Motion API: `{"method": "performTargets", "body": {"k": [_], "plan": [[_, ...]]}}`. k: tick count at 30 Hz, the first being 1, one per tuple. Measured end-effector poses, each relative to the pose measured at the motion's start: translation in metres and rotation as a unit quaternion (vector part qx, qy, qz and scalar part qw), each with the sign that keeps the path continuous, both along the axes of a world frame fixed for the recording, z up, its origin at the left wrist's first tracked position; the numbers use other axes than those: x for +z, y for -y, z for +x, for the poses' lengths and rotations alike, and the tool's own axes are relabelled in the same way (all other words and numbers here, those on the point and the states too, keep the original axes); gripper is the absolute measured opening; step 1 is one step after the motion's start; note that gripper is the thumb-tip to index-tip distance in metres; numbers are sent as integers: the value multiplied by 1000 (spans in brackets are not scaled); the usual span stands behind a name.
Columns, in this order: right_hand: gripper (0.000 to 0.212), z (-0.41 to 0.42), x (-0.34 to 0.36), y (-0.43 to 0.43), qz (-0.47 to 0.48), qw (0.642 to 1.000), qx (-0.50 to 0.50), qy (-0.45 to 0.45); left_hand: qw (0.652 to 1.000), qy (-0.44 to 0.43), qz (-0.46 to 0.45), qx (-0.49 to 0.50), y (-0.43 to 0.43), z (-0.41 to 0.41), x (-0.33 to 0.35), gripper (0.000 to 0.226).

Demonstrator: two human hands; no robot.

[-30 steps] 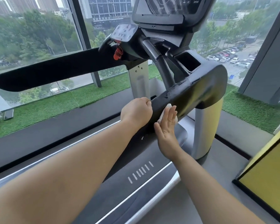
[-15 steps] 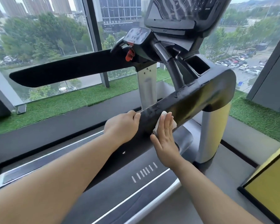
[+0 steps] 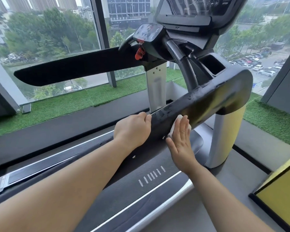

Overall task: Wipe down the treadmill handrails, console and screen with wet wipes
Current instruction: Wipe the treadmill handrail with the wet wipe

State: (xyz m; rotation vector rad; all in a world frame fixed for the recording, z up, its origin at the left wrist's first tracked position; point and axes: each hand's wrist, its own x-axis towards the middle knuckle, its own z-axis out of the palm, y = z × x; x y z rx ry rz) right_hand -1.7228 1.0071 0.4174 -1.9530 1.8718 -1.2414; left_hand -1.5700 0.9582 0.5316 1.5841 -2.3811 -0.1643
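The right hand (image 3: 181,141) lies flat on the outer side of the near rail (image 3: 208,101). Its grip is wide open, with the fingers straight and close together. It presses the white wipe (image 3: 172,131) on the black rail. I think a flat hand pushes more of the wipe down at once, so one rub cleans more.

The left hand (image 3: 134,129) is just beside it, on the inner side. Its grip is closed, with the fingers curled over the rail's edge. That probably keeps the person steady while the other hand rubs.

The rail looks wet and spotty near the hands and a bit above, so that part seems wiped.

Ahead, the rail runs up to a round bend over the post (image 3: 224,139). Nothing sits on it, so the wipe has a free path there. Toward the person, the rail goes under the left arm and I cannot see its end.

The far rail (image 3: 74,71), console (image 3: 149,34) and screen (image 3: 191,7) are well apart, up front. A red clip (image 3: 139,53) hangs under the console. A wipe could catch on it.
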Motion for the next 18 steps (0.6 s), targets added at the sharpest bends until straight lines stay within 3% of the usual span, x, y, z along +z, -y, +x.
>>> {"method": "performTargets", "body": {"k": [4,5,8,12,18], "plan": [[62,-5,24,20,-13,972,-88,220,1000,-1,1,1,0,0,0,39],[65,6,27,20,-11,971,-95,218,1000,-1,0,2,0,0,0,39],[72,37,15,4,-31,994,-34,98,1000,0,-6,1,0,0,0,39],[67,11,-2,0,-32,999,4,-27,1000,0,-4,2,0,-1,0,40],[65,10,30,16,-11,982,-66,179,1000,0,-5,0,-1,0,0,39]]}}
